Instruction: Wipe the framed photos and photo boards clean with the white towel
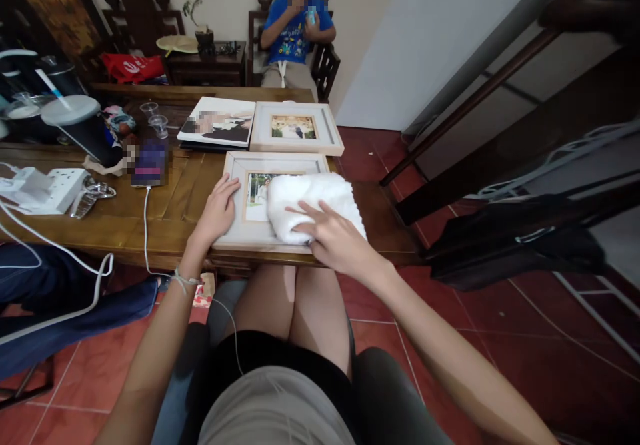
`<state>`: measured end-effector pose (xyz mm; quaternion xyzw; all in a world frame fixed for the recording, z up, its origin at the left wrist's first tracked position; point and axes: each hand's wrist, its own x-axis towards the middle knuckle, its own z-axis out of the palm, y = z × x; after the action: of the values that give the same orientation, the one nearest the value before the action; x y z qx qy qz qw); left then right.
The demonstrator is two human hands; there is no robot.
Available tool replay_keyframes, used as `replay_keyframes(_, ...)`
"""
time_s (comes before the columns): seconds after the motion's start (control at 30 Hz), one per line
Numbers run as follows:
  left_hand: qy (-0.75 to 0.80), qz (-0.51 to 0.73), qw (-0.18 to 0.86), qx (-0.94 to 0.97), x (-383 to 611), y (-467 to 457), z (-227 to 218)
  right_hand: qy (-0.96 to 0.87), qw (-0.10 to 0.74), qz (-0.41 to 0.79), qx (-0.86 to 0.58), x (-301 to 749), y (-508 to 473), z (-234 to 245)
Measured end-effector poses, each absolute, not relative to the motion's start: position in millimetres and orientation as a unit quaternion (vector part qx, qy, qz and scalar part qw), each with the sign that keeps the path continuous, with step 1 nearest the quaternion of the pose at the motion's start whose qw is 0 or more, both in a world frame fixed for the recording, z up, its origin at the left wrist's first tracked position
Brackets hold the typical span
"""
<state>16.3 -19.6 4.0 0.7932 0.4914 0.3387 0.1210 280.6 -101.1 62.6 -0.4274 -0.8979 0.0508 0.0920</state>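
A light wood picture frame (231, 237) with a photo inside lies flat near the table's front edge. My left hand (218, 210) rests on its left border, fingers stretched out and lying flat. Over the right part of the frame is a folded white cloth (315, 198), hiding much of the photo. My right hand (333, 231) presses on this cloth, some fingers spread on top and others tucked into its fold. Behind lies a second picture frame (337, 139), beside a white photo book or panel (235, 113) with a dark lower layer.
On the wooden table (180, 211) stand a phone (149, 163) on a white cable, a power strip (63, 191), a black tumbler (85, 128) and small clear cups (159, 125). Someone in a blue shirt (293, 31) sits beyond. A dark wooden railing or chair part (470, 91) rises at right.
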Motion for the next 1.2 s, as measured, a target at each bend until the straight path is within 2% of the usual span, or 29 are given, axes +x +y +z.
replay_keyframes(0.17, 0.496, 0.324, 0.118, 0.797, 16, -19, 5, -0.874, 0.111, -0.010, -0.473, 284, -48, 48)
replay_keyframes(0.3, 0.504, 0.333, 0.124, 0.787, 17, -17, 4, -0.856, 0.096, -0.028, -0.507, 272, -51, 47)
replay_keyframes(0.53, 0.505, 0.338, 0.109, 0.787, 17, -12, 0, -0.885, 0.062, 0.058, -0.458, 267, -122, 72)
replay_keyframes(0.7, 0.508, 0.321, 0.107, 0.792, 17, -13, 3, -0.893, 0.101, 0.107, -0.425, 272, -112, 66)
replay_keyframes(1.0, 0.494, 0.309, 0.112, 0.805, 16, -13, 4, -0.851, 0.120, -0.038, -0.509, 276, -6, 42)
replay_keyframes(1.2, 0.501, 0.329, 0.113, 0.793, 19, -14, 3, -0.879, 0.075, 0.007, -0.472, 272, -35, 51)
